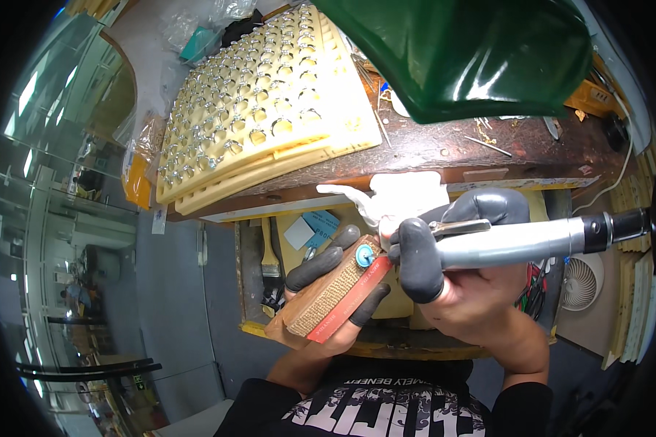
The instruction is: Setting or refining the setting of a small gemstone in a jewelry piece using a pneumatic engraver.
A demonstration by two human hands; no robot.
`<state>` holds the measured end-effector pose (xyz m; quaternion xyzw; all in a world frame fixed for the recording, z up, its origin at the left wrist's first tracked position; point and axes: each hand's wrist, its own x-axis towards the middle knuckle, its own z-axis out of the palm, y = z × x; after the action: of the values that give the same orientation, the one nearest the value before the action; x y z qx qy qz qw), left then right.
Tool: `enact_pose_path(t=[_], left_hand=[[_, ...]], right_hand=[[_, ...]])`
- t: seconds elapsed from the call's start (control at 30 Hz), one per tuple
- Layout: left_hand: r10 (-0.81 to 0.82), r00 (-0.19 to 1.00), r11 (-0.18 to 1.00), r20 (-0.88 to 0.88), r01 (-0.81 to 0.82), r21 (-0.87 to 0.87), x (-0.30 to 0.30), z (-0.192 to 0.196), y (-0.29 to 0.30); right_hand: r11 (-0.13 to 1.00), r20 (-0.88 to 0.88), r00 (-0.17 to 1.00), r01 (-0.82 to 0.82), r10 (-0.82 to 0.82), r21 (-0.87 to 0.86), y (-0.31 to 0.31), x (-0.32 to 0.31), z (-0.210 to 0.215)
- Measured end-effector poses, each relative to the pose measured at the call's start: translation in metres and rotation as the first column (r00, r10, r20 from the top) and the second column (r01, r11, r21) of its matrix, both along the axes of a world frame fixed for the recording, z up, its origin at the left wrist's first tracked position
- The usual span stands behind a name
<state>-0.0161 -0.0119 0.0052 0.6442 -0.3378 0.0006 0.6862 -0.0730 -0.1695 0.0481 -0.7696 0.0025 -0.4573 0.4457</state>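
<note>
2 hands (pixel 342 337) (pixel 470 295), 1 handpiece (pixel 514 244), 1 block (pixel 332 300), 1 blue disc (pixel 364 255), 1 green shield (pixel 474 58), 1 fan (pixel 582 284), rings (pixel 259 115): dozens.

Lettering marks the black shirt (pixel 386 411), blue packet (pixel 321 223) and (smaller) red strip (pixel 350 304) on the block (pixel 330 295).

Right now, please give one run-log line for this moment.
left hand: holds wooden block; right hand: holds silver handpiece; blue disc: at block's end; nearby: yellow ring trays, green sheet
</note>
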Motion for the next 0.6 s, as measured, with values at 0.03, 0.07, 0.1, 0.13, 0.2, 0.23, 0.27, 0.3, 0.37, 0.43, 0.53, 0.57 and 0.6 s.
enact_pose_path(t=[0.03, 0.07, 0.1, 0.13, 0.2, 0.23, 0.27, 0.3, 0.37, 0.43, 0.53, 0.57, 0.6], left_hand=[[0.0, 1.0, 1.0, -0.012, 0.0, -0.021, -0.0004, -0.0008, -0.0005], [0.0, 1.0, 0.999, -0.023, -0.001, -0.041, -0.0009, -0.0011, -0.001], [0.0, 1.0, 0.999, -0.023, -0.001, -0.041, -0.0016, -0.0002, -0.0013], [0.004, 0.998, 0.998, -0.058, -0.007, -0.059, -0.0022, 0.0009, -0.0018], [0.007, 0.996, 0.997, -0.093, -0.014, -0.076, -0.0026, 0.0008, -0.0023], [0.029, 0.996, 0.997, -0.088, -0.036, -0.071, -0.0028, 0.0008, -0.0028], [0.051, 0.995, 0.996, -0.082, -0.057, -0.066, -0.0028, 0.001, -0.0031], [0.051, 0.995, 0.996, -0.082, -0.056, -0.066, -0.0026, 0.0021, -0.0021], [0.044, 0.987, 0.999, -0.153, -0.043, 0.013, -0.0019, 0.0051, 0.0012], [0.038, 0.99, 0.999, -0.134, -0.042, -0.026, -0.0027, 0.0051, -0.0017], [0.037, 0.983, 0.991, -0.179, -0.059, -0.12, -0.0064, 0.0048, -0.0056], [0.038, 0.97, 0.982, -0.242, -0.081, -0.172, -0.0072, 0.0048, -0.0062], [0.038, 0.97, 0.982, -0.242, -0.081, -0.171, -0.0064, 0.0042, -0.0053]], right_hand=[[1.0, -0.014, 1.0, -0.002, 0.002, 0.0, -0.0004, -0.0005, -0.0007], [1.0, -0.014, 1.0, -0.002, 0.002, 0.0, -0.001, -0.0006, -0.0013], [1.0, 0.002, 1.0, -0.01, 0.01, -0.021, -0.0018, -0.0006, -0.0019], [0.999, 0.016, 1.0, -0.018, 0.018, -0.042, -0.0024, -0.0004, -0.0027], [0.999, -0.004, 1.0, -0.017, 0.016, -0.031, -0.0023, -0.0012, -0.0036], [1.0, -0.023, 1.0, -0.014, 0.014, -0.021, -0.0023, -0.0017, -0.0033], [1.0, -0.024, 1.0, -0.014, 0.013, -0.021, -0.0026, -0.0021, -0.0026], [0.999, -0.032, 0.999, -0.029, 0.028, -0.021, -0.0028, -0.0025, -0.0017], [0.999, -0.041, 0.998, -0.045, 0.044, -0.02, -0.0034, -0.0024, -0.0017], [0.998, -0.046, 0.997, -0.066, 0.065, -0.02, -0.0042, -0.0022, -0.0026], [0.996, -0.037, 0.996, -0.085, 0.086, 0.026, -0.003, -0.0013, -0.0019], [0.996, -0.037, 0.996, -0.085, 0.086, 0.027, -0.0036, -0.0015, -0.0018], [0.996, -0.047, 0.995, -0.087, 0.088, 0.016, -0.0043, -0.0018, -0.0018]])
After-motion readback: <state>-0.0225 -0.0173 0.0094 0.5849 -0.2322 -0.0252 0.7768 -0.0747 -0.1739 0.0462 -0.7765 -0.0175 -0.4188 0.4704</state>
